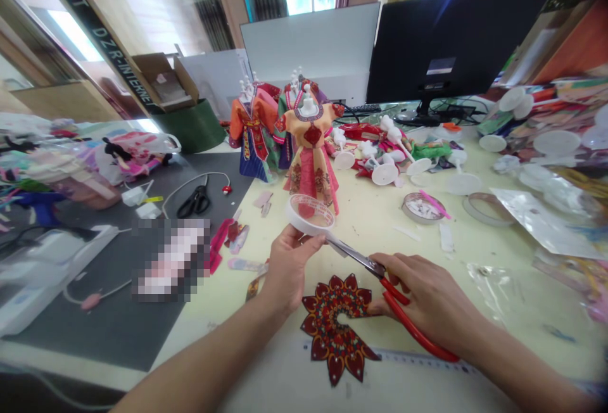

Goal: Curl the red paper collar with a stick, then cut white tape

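My left hand (291,261) holds a roll of white tape (311,215) upright-tilted near the middle, thumb and fingers closed on its lower edge. In my right hand (418,289) are scissors with red handles (413,327); their metal blades reach left to the tape's lower right edge, beside my left fingertips. Whether the blades are parted cannot be made out. Below both hands lies a dark red patterned piece (327,337) with pointed petals and an open slit on its right side. My right fingers are close to its upper right petal. A ruler (418,360) lies partly under it.
Small dressed figures (311,140) stand behind the tape. Black scissors (194,202) lie on the dark mat at left. A round tin (422,208) with white bits, a clear ring (489,209) and plastic bags (503,289) are at right. Monitors (451,45) stand behind.
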Available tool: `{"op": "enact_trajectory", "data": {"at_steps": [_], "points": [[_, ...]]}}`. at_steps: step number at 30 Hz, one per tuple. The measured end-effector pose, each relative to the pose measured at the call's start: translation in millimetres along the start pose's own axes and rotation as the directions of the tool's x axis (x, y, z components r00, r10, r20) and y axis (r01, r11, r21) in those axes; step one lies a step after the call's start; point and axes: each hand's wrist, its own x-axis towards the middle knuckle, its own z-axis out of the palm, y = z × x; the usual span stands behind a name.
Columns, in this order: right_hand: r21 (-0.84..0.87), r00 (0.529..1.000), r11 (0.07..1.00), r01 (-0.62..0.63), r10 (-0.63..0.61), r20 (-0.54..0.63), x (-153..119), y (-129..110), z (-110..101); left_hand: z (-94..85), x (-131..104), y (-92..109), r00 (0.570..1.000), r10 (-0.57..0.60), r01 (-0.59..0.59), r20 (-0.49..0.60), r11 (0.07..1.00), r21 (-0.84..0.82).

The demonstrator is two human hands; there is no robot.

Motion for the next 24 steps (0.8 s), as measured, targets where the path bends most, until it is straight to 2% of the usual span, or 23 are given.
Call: {"op": "enact_trajectory", "data": {"at_steps": [9,18,24], "points": [[-0.008,1.0,1.0,-0.007,0.007,0.026,-0.1,-0.9,-1.2,0.1,-0.7,1.9,1.0,0.0,0.0,0.013,1.0,-0.004],[-0.019,0.999,0.999,0.028,-0.029,-0.029,-1.8,-1.8,-0.5,0.3,-2.0,2.6,1.0,-0.007,0.007,0.001,1.0,-0.012],[-0.015,0.999,0.999,0.031,-0.031,-0.01,-2.2,0.6,2.7,-0.2,-1.0,2.5,1.0,0.002,-0.002,0.011,1.0,-0.003]]}}
